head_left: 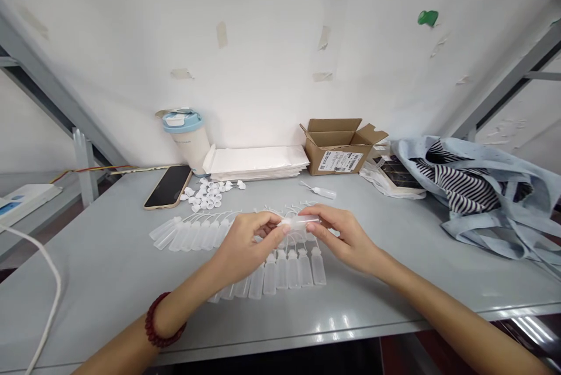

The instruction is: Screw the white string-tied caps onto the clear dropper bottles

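Note:
My left hand (248, 246) and my right hand (344, 236) meet above the grey table (109, 281), both pinching one small clear plastic dropper bottle (299, 222) held sideways between the fingertips. Just below the hands lies a row of several similar bottles (287, 267) side by side. A second row of bottles (190, 233) lies to the left of my left hand. A pile of small white caps (205, 194) sits behind that row. One single bottle (322, 191) lies alone farther back.
A phone (169, 186) lies face up at the back left beside a cup with a blue lid (186, 135). A stack of white padded envelopes (258, 162), an open cardboard box (339, 144) and a blue cloth bag with striped fabric (477, 188) line the back and right. A white cable (44, 281) hangs at left.

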`<state>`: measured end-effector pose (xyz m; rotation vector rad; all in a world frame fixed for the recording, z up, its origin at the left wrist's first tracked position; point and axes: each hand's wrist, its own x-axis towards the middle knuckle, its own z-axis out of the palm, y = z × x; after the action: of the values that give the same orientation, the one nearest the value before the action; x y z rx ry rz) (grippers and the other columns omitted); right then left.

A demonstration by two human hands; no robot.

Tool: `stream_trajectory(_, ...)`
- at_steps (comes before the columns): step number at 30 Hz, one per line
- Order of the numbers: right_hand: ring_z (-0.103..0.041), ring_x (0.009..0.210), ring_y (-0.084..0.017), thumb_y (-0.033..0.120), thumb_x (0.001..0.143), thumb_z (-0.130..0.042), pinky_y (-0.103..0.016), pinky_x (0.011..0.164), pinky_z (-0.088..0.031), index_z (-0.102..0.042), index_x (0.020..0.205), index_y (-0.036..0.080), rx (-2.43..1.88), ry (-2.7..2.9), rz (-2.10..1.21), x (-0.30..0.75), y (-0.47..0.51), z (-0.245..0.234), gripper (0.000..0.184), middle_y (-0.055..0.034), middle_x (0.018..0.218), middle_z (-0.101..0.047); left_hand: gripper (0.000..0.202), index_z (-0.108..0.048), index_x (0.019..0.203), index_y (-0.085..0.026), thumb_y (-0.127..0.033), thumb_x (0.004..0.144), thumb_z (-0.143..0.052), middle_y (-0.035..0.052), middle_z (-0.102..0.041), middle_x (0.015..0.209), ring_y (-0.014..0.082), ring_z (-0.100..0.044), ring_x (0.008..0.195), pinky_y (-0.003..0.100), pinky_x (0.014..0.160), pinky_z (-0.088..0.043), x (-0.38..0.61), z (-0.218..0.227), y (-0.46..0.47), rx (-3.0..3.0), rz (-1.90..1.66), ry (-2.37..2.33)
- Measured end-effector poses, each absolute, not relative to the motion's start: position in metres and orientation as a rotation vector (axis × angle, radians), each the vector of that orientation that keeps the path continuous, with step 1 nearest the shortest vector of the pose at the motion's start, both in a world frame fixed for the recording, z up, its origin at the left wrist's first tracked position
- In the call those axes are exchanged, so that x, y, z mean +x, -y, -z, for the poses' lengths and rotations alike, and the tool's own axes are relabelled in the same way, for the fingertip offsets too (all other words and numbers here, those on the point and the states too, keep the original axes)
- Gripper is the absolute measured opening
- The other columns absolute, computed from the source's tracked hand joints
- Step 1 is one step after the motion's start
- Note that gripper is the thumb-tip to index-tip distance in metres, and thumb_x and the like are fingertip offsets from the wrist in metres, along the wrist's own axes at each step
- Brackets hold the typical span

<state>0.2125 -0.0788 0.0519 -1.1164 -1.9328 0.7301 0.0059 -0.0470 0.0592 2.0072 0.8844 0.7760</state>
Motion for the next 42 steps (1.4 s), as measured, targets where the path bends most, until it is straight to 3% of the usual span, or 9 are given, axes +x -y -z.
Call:
stream_trajectory(4, -0.054, 0.070, -0.017, 0.030, 0.096, -0.043, -0.028, 0.062, -0.045, -0.058, 0.110, 0.018, -1.006, 2.037, -0.482, 0.219, 0.073, -0.046, 0.023, -0.0053, 0.080, -0.060, 0.034, -0.058, 0.072, -0.015, -0.041, 0.092, -0.046, 0.0000, -0.058, 0.067, 0.0121, -0.058, 0.056, 0.024, 0.056, -0.047, 0.006, -0.061, 0.045, 1.664, -0.615, -0.802)
stream_trajectory(9, -0.054, 0.068, -0.017, 0.031, 0.098, -0.039, -0.030, 0.064, -0.044, -0.058, 0.106, 0.017, -0.986, 2.061, -0.429, 0.215, 0.075, -0.044, 0.026, -0.0056, 0.077, -0.061, 0.040, -0.055, 0.068, -0.016, -0.039, 0.096, -0.039, -0.0025, -0.053, 0.055, 0.0105, -0.054, 0.050, 0.023, 0.055, -0.045, 0.006, -0.054, 0.046, 1.773, -0.578, -0.776)
stream_trajectory(13, -0.051, 0.063, -0.014, 0.039, 0.098, -0.036, -0.027, 0.060, -0.040, -0.059, 0.093, 0.016, -1.121, 1.964, -0.688, 0.211, 0.078, -0.047, 0.033, -0.0031, 0.073, -0.059, 0.037, -0.050, 0.065, -0.017, -0.026, 0.098, -0.036, -0.0019, -0.052, 0.055, 0.0103, -0.050, 0.050, 0.023, 0.052, -0.040, 0.005, -0.043, 0.048, 2.338, -0.776, -0.740)
stream_trajectory(17, -0.031, 0.048, -0.009, 0.052, 0.094, -0.039, -0.023, 0.046, -0.027, -0.054, 0.077, 0.017, -1.172, 1.791, -1.112, 0.210, 0.076, -0.049, 0.042, 0.0061, 0.055, -0.035, 0.020, -0.054, 0.082, -0.014, -0.014, 0.096, -0.039, 0.0043, -0.059, 0.068, 0.0143, -0.049, 0.056, 0.026, 0.048, -0.036, 0.004, -0.031, 0.046, 2.973, -1.098, -0.536)
stream_trajectory(21, -0.026, 0.048, -0.008, 0.055, 0.090, -0.045, -0.022, 0.045, -0.023, -0.045, 0.067, 0.018, -1.149, 1.637, -1.300, 0.211, 0.073, -0.050, 0.043, 0.0076, 0.054, -0.029, 0.015, -0.054, 0.087, -0.013, -0.016, 0.094, -0.042, 0.0028, -0.056, 0.067, 0.0141, -0.048, 0.055, 0.026, 0.049, -0.036, 0.004, -0.032, 0.044, 2.922, -1.066, -0.559)
stream_trajectory(26, -0.037, 0.050, -0.009, 0.048, 0.092, -0.046, -0.023, 0.048, -0.030, -0.060, 0.085, 0.015, -1.156, 1.753, -1.056, 0.210, 0.077, -0.053, 0.036, 0.0049, 0.056, -0.042, 0.019, -0.057, 0.087, -0.017, -0.026, 0.095, -0.042, -0.0011, -0.056, 0.066, 0.0115, -0.051, 0.057, 0.022, 0.055, -0.041, 0.004, -0.043, 0.046, 2.417, -0.812, -0.778)
stream_trajectory(31, -0.051, 0.062, -0.013, 0.030, 0.095, -0.046, -0.025, 0.056, -0.040, -0.063, 0.103, 0.013, -1.039, 1.981, -0.619, 0.211, 0.080, -0.048, 0.025, -0.0046, 0.076, -0.062, 0.037, -0.055, 0.068, -0.017, -0.035, 0.096, -0.039, -0.0011, -0.057, 0.062, 0.0109, -0.057, 0.057, 0.021, 0.056, -0.043, 0.003, -0.051, 0.046, 2.043, -0.661, -0.813)
stream_trajectory(39, -0.058, 0.076, -0.017, 0.015, 0.094, -0.047, -0.028, 0.064, -0.049, -0.055, 0.117, 0.017, -0.797, 2.094, -0.207, 0.212, 0.076, -0.038, 0.024, -0.0100, 0.090, -0.063, 0.045, -0.052, 0.064, -0.017, -0.045, 0.095, -0.038, -0.0022, -0.057, 0.060, 0.0092, -0.055, 0.049, 0.022, 0.055, -0.044, 0.004, -0.052, 0.045, 1.755, -0.529, -0.777)
stream_trajectory(42, -0.054, 0.066, -0.016, 0.016, 0.094, -0.046, -0.027, 0.058, -0.046, -0.056, 0.115, 0.016, -0.833, 2.093, -0.246, 0.212, 0.076, -0.037, 0.023, -0.0070, 0.081, -0.061, 0.041, -0.050, 0.063, -0.018, -0.041, 0.095, -0.038, -0.0035, -0.053, 0.055, 0.0097, -0.053, 0.048, 0.022, 0.053, -0.042, 0.005, -0.050, 0.047, 1.905, -0.603, -0.803)
